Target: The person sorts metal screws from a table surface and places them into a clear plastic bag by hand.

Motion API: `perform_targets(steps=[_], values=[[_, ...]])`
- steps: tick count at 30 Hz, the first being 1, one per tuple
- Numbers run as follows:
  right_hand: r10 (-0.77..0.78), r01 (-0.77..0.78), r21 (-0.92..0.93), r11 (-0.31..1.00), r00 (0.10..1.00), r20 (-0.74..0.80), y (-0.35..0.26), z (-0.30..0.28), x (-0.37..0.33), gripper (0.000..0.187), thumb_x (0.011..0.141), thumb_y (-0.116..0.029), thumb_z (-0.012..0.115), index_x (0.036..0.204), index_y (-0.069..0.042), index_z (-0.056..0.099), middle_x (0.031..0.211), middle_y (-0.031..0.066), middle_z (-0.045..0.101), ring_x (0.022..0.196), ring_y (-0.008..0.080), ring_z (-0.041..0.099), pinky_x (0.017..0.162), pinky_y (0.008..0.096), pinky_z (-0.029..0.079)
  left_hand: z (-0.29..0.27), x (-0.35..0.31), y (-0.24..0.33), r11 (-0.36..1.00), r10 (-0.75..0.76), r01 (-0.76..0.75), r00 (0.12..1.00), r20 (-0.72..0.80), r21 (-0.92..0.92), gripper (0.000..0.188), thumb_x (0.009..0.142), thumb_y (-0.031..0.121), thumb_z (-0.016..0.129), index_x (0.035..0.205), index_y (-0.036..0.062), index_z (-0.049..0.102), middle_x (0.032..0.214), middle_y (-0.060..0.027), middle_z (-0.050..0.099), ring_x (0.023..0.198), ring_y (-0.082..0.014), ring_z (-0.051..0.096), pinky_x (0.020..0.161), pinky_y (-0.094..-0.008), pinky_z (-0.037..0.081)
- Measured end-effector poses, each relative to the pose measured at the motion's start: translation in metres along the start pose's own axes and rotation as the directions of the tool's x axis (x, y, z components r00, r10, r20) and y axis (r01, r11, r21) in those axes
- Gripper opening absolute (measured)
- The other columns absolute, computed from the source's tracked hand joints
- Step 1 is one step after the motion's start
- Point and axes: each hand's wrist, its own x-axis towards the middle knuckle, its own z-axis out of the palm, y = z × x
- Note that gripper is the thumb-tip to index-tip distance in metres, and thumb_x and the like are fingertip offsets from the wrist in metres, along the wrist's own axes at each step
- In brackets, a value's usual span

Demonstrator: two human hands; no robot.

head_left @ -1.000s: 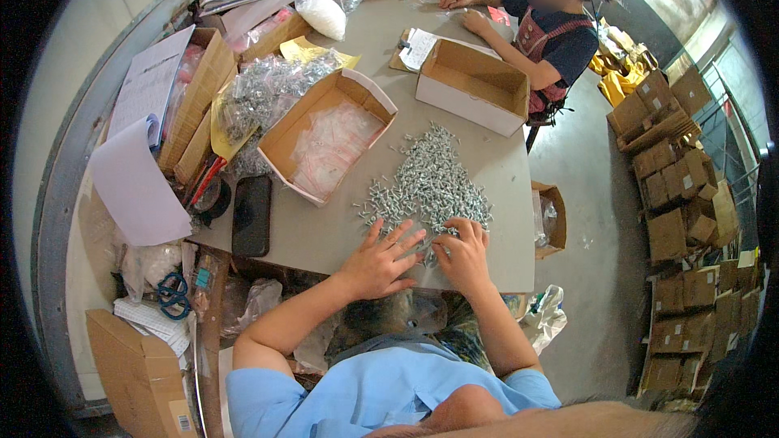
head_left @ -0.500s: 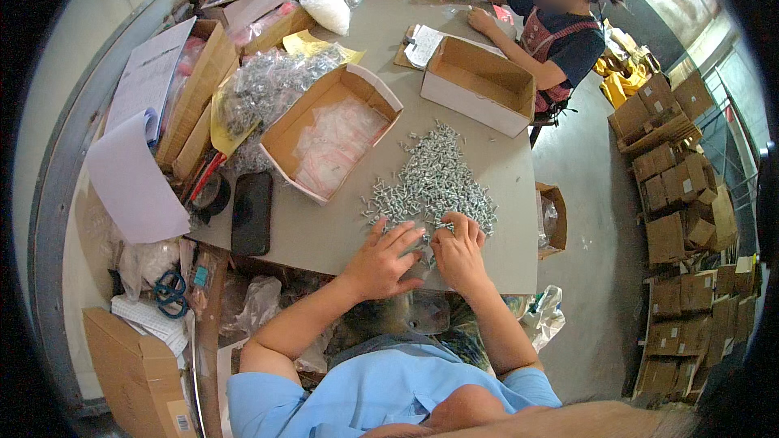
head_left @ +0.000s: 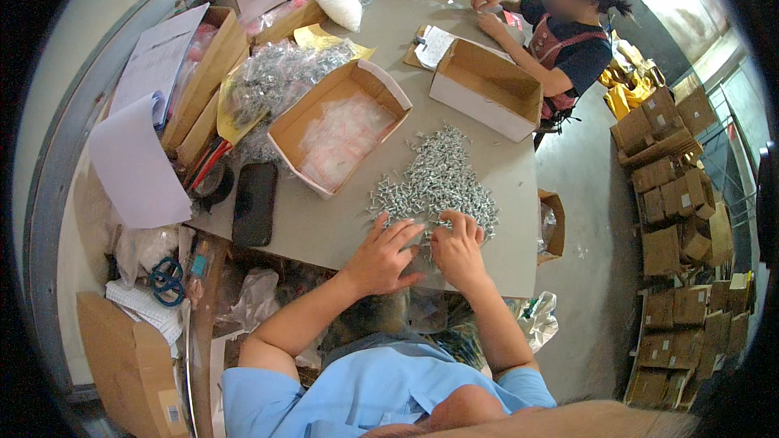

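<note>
A heap of small silver screws (head_left: 446, 170) is spread on the grey table in front of me. My left hand (head_left: 381, 259) rests at the heap's near left edge, its fingers stretched and spread, with fingertips touching the nearest screws. Beside it, my right hand (head_left: 458, 253) is at the near edge with its fingers bent down into the screws. Its thumb and index finger are drawn together, and what lies between them is hidden. Just beyond the heap's left side stands an open cardboard box (head_left: 280, 131) of clear zip bags (head_left: 341, 138).
An open, white-sided box (head_left: 479, 105) and a clipboard (head_left: 430, 47) lie beyond the heap. A phone (head_left: 255, 204) is at left, near filled plastic bags (head_left: 280, 85) and papers (head_left: 130, 166). Across the table sits another person (head_left: 572, 40). Stacked cartons (head_left: 669, 195) stand at right.
My hands stay almost in place at the heap's near edge, with slight finger movement. The other person's far hand has drawn back toward their other hand. The whole view has shifted slightly.
</note>
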Motion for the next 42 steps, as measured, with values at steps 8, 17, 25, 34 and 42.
perform_targets(steps=[8, 17, 25, 34, 42], values=[[0.006, -0.007, 0.098, 0.995, 1.0, 0.016, 0.002, 0.0, 0.0, 0.017, 0.077, -0.012, 0.068, 0.093, -0.009, 0.063, 0.124, 0.0084, 0.044, 0.118, 0.033, 0.038, 0.097, 0.046, 0.03, -0.003, 0.002, 0.002, 1.0, -0.02, 0.02, 0.999, -0.038, 0.008, 0.041, 0.078, 0.043, 0.068, 0.09, 0.0045, 0.069, 0.131, -0.0114, 0.05, 0.128, -0.0281, 0.04, 0.111, -0.0548, 0.021], [-0.044, 0.044, 0.004, 0.999, 0.998, 0.036, 0.0, 0.004, 0.005, 0.019, 0.075, -0.01, 0.067, 0.093, -0.01, 0.063, 0.125, 0.0074, 0.044, 0.118, 0.0326, 0.037, 0.098, 0.0453, 0.029, -0.003, 0.001, 0.002, 0.999, -0.012, 0.014, 0.999, -0.053, 0.031, 0.045, 0.081, 0.044, 0.064, 0.095, 0.0024, 0.068, 0.13, -0.0116, 0.051, 0.127, -0.0278, 0.04, 0.11, -0.053, 0.023], [-0.072, 0.069, 0.051, 0.996, 0.995, 0.063, -0.005, -0.007, 0.004, 0.022, 0.074, -0.013, 0.066, 0.095, -0.011, 0.063, 0.121, 0.0043, 0.045, 0.116, 0.0289, 0.04, 0.096, 0.0447, 0.031, -0.002, -0.002, 0.002, 0.999, -0.024, 0.025, 0.999, -0.035, 0.034, 0.043, 0.079, 0.043, 0.066, 0.096, 0.0032, 0.069, 0.132, -0.013, 0.049, 0.128, -0.0294, 0.04, 0.112, -0.0549, 0.018], [-0.1, 0.098, 0.059, 0.993, 0.994, 0.031, 0.004, -0.007, 0.003, 0.019, 0.072, -0.013, 0.068, 0.091, -0.009, 0.064, 0.123, 0.0068, 0.045, 0.116, 0.03, 0.041, 0.096, 0.0449, 0.031, 0.0, 0.001, 0.002, 1.0, -0.019, 0.018, 0.996, -0.083, -0.011, 0.042, 0.079, 0.04, 0.067, 0.096, 0.0014, 0.067, 0.129, -0.0135, 0.051, 0.127, -0.0289, 0.041, 0.11, -0.0531, 0.024], [0.408, -0.559, -0.142, 0.817, 0.734, -0.543, 0.131, -0.072, -0.04, 0.01, 0.075, -0.007, 0.067, 0.084, -0.009, 0.068, 0.104, 0.0135, 0.06, 0.103, 0.0314, 0.053, 0.089, 0.044, 0.041, 0.0, -0.01, 0.002, 0.995, 0.0, -0.015, 0.988, -0.158, -0.095, 0.034, 0.076, 0.031, 0.071, 0.095, 0.0039, 0.068, 0.123, -0.0115, 0.057, 0.121, -0.0298, 0.047, 0.109, -0.052, 0.027]])
